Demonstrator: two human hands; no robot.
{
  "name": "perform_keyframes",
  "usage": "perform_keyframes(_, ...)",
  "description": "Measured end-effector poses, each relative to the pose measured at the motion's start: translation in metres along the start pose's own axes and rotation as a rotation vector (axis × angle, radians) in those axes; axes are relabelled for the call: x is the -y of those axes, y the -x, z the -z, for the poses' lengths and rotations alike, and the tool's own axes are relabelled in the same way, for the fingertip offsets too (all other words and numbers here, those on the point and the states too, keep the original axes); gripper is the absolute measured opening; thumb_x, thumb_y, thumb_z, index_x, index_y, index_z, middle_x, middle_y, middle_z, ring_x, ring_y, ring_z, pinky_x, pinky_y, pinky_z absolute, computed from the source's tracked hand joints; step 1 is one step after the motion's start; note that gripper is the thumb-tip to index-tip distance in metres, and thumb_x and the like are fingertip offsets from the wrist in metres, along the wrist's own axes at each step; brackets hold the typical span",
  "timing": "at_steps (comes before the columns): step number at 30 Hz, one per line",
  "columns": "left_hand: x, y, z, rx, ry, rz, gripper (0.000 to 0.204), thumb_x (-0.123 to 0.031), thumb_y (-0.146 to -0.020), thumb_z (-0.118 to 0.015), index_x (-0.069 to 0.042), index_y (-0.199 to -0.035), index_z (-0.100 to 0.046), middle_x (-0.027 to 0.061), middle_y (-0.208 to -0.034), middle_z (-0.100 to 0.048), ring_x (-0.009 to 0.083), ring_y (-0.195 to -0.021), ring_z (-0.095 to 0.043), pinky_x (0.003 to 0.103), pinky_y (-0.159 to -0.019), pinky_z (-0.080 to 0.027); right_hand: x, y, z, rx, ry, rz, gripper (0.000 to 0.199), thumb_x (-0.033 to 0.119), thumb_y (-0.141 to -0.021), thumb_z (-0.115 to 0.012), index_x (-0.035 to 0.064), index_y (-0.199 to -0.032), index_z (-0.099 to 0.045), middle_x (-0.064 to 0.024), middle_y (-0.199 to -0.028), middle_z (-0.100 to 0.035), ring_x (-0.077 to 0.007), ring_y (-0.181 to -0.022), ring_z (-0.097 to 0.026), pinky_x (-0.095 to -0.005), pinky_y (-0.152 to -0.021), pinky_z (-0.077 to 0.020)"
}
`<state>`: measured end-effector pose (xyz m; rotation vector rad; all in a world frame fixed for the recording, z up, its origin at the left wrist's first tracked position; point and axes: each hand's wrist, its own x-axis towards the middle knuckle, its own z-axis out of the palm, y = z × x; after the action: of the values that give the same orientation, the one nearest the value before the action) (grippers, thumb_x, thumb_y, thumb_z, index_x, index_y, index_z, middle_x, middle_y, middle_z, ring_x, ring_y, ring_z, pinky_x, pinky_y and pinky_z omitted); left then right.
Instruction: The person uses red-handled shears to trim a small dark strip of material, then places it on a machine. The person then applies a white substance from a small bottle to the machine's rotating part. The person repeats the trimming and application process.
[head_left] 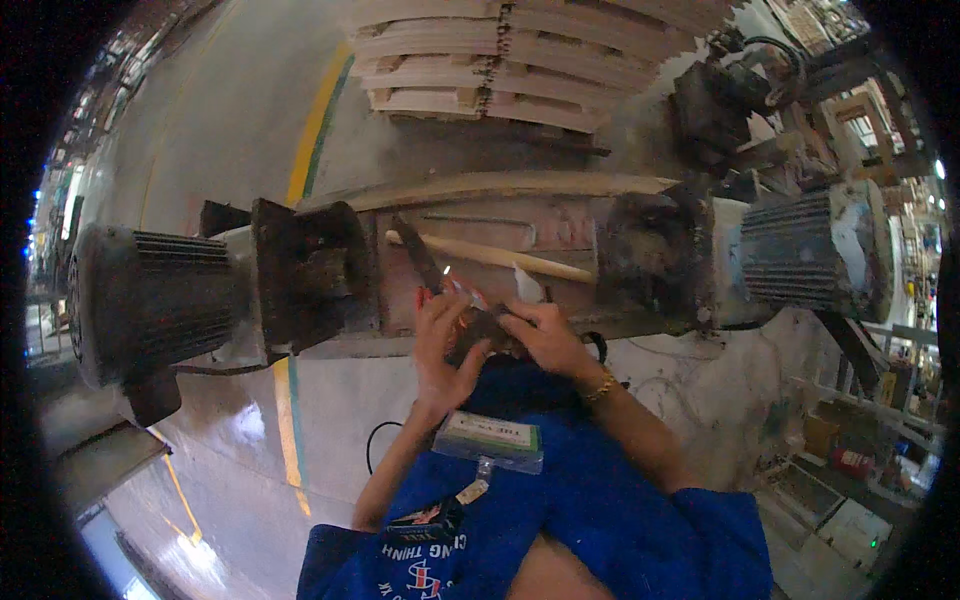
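Close in front of my body, my left hand [445, 345] curls over a small dark piece [482, 330] whose kind I cannot make out. Its thumb lies along the near side. From the other side, my right hand [545, 338] grips the same piece with fingers bent. Red bits [462, 290] show just beyond the left fingertips. A dark flat bar [417, 250] slants away from there across the bench [570, 215]. Beside the right fingers stands a white pointed scrap [527, 284]. A pale wooden stick [500, 257] lies just past both hands.
A finned electric motor [165, 295] stands at left, another [800, 255] at right, both beside the bench. A bent metal rod [480, 219] lies on it. A long wooden strip [500, 184] runs along its far edge. Stacked pallets [430, 70] stand beyond.
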<state>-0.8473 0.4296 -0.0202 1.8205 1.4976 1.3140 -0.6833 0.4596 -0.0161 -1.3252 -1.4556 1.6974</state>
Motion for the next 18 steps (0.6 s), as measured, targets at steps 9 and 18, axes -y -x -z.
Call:
perform_keyframes(9, 0.022, 0.008, 0.031, 0.528, 0.131, 0.675, 0.033, -0.007, -0.071, -0.065, 0.0, -0.102, -0.055, 0.0144, -0.089, -0.062, 0.0201, -0.082, -0.06, 0.03, -0.072, -0.046, -0.034, -0.013, -0.021, -0.075, 0.381, 0.284, 0.022, 0.023, -0.077, -0.064, 0.001, -0.077, -0.063, -0.0071, -0.059, -0.058, -0.0105, -0.053, -0.055, -0.0245, -0.052, -0.0435)
perform_keyframes(18, 0.048, -0.017, 0.064, 0.233, 0.376, 0.611, 0.03, -0.003, -0.077, -0.051, -0.001, -0.107, -0.049, 0.0123, -0.101, -0.058, 0.0192, -0.092, -0.055, 0.03, -0.082, -0.042, -0.029, -0.071, -0.071, 0.016, 0.852, 0.081, 0.025, 0.032, -0.076, -0.052, 0.0141, -0.092, -0.059, -0.0104, -0.078, -0.062, -0.0291, -0.066, -0.06, -0.0438, -0.052, -0.0436)
